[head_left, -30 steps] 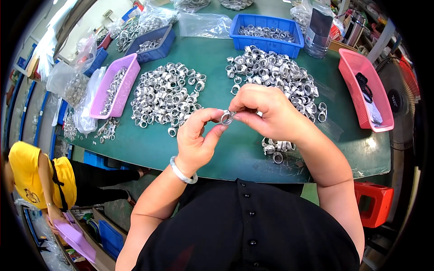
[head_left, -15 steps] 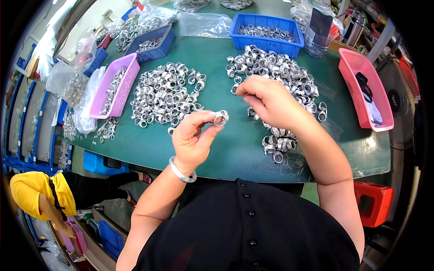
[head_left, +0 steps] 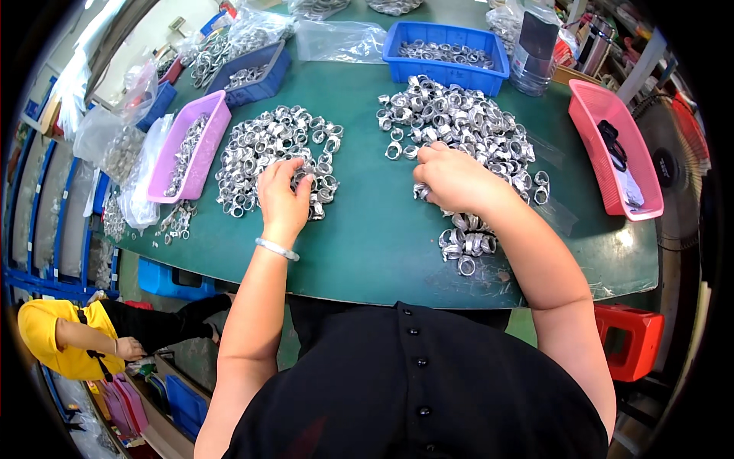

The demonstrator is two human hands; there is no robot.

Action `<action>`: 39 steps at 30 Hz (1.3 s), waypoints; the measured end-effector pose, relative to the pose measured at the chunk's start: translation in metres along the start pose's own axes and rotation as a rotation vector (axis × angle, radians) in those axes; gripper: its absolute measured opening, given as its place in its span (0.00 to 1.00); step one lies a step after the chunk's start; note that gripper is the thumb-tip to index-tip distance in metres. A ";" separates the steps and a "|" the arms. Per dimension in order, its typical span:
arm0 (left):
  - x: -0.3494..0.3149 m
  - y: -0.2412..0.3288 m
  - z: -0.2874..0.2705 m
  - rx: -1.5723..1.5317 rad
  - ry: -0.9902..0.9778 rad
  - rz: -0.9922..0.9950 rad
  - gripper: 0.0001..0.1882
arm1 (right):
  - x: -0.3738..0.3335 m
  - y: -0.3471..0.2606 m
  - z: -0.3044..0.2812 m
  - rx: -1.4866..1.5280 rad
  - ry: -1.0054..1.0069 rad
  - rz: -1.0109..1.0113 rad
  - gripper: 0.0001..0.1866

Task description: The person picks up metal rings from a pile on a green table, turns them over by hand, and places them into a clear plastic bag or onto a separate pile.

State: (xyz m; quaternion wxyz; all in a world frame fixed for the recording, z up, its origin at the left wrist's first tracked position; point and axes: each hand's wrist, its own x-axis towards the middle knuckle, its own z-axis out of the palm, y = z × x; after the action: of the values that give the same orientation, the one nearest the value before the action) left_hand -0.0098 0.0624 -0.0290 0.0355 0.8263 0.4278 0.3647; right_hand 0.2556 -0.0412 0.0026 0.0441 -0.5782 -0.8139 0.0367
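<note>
Two heaps of silvery metal rings lie on the green table (head_left: 367,252). My left hand (head_left: 283,199), with a pale bangle on its wrist, is over the near right edge of the left heap (head_left: 256,161). Its thumb and fingers are apart, and rings show between and around them. My right hand (head_left: 455,180) is at the left edge of the right heap (head_left: 489,130). Its fingers are curled and pressed together, and the fingertips hide whatever they hold. Two loose rings (head_left: 394,150) lie just left of that heap.
A blue bin (head_left: 447,77) of rings stands behind the right heap. A purple basket (head_left: 210,145) and a darker blue bin (head_left: 264,88) stand left. At right are a pink basket (head_left: 642,183) and a clear bottle (head_left: 533,57). A person in yellow (head_left: 53,336) is at far left.
My left hand has moved left and forward to the left heap; the ring it pinched is no longer distinguishable. My right hand has shifted slightly down at the right heap.
</note>
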 end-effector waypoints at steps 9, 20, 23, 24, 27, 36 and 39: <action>-0.014 0.059 -0.002 -0.309 -0.196 0.105 0.13 | 0.002 0.004 0.000 0.216 0.065 -0.108 0.09; -0.018 0.098 0.018 -0.880 -0.855 -0.501 0.11 | 0.002 -0.007 -0.013 0.559 0.099 -0.215 0.07; -0.024 0.092 0.021 -0.970 -0.734 -0.492 0.09 | 0.002 -0.004 -0.015 0.518 0.049 -0.150 0.07; -0.025 0.089 0.021 -0.968 -0.737 -0.492 0.09 | 0.001 -0.002 -0.014 0.503 0.061 -0.157 0.07; -0.025 0.086 0.015 -0.941 -0.660 -0.481 0.13 | 0.002 -0.003 -0.014 0.346 -0.074 -0.055 0.07; -0.029 0.094 -0.005 -1.027 -0.416 -0.181 0.16 | -0.001 -0.005 -0.010 0.321 -0.115 -0.056 0.08; -0.029 0.095 -0.009 -0.970 -0.441 -0.150 0.18 | -0.003 -0.007 -0.018 0.367 -0.157 -0.043 0.07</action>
State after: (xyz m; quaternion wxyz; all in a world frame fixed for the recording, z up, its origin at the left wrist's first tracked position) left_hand 0.0385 -0.0214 -0.0035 0.5282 0.7390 0.2506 0.3350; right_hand 0.2519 -0.0459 0.0209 0.0859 -0.5383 -0.8067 0.2282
